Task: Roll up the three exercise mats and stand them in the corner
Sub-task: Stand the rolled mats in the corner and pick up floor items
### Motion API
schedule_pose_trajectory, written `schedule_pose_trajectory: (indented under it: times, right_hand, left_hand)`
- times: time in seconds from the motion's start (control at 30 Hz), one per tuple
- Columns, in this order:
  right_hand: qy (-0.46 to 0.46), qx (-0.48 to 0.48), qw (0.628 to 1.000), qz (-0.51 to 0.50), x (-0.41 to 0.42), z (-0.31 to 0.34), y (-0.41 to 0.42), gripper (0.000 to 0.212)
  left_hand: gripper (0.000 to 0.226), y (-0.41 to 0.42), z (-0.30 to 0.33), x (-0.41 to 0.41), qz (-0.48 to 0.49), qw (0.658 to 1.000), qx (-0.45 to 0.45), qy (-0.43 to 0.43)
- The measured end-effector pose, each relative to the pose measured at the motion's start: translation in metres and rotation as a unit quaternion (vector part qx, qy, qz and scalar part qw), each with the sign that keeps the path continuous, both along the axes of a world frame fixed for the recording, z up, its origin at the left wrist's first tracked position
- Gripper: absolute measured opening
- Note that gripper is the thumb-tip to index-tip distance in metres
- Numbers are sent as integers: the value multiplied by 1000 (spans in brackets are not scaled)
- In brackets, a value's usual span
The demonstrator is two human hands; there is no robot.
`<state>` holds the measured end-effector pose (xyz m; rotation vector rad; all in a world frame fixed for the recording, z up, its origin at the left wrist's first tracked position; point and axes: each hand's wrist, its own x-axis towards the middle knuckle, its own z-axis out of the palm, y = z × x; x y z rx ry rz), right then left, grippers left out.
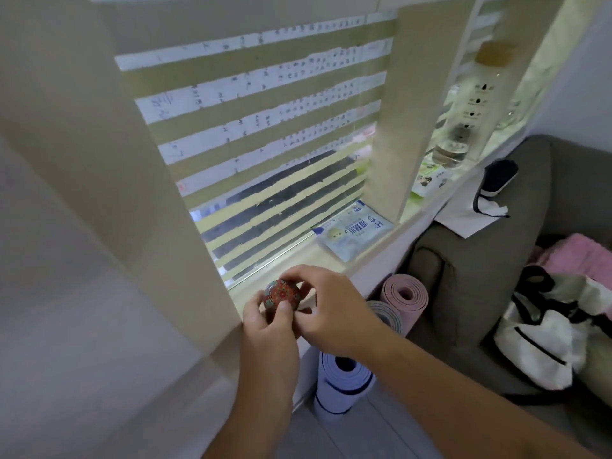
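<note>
Three rolled mats stand upright on the floor below the windowsill, between the wall and the sofa: a pink mat (pixel 404 294), a grey mat (pixel 385 314) partly hidden behind my right forearm, and a blue mat (pixel 344 380) nearest me. Above them, at the sill's edge, my left hand (pixel 270 323) and my right hand (pixel 326 306) both grip a small round red patterned object (pixel 281 294). Fingers of both hands curl around it.
A windowsill (pixel 318 260) carries a wipes packet (pixel 356 231) and, further right, a glass bottle (pixel 463 127). Striped blinds cover the window. A grey sofa (pixel 496 266) at right holds a white bag (pixel 546 339), a pink blanket (pixel 576 256) and paper.
</note>
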<state>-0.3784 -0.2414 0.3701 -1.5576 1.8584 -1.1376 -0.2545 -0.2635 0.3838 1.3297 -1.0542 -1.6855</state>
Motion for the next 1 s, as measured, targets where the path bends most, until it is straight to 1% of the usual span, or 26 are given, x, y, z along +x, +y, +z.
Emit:
schedule_pose_trajectory:
  times: [0.07,0.1,0.17,0.27,0.33,0.43,0.53,0.73,1.0]
  right_hand:
    - [-6,-3,1000,-20,3,0,-9,39]
    - [-14,3,999,-29,5,0,-13,39]
    - [-35,28,998,-33,9,1,-23,44]
    - [-29,46,999,3,17,-5,-34,52]
    - [-19,54,998,18,22,-11,-37,56]
    - [-21,70,997,12,26,-15,-37,60]
    - [-22,87,996,19,25,-14,-34,59]
    - [-13,110,994,20,27,-20,-35,61]
    - [9,135,991,25,29,-23,-34,66]
  left_hand:
    - [48,7,4,2,-9,1000,-20,-19]
    - [49,12,6,4,-14,999,-34,-37]
    - [39,25,12,7,-27,995,-66,-71]
    - [56,40,13,17,-57,981,-117,-142]
    - [65,45,11,23,-64,976,-123,-168]
    - [69,46,11,27,-73,973,-129,-177]
    - [68,48,12,27,-77,970,-138,-183]
    - [67,52,12,27,-95,967,-128,-198]
    - [66,49,13,26,-86,966,-137,-204]
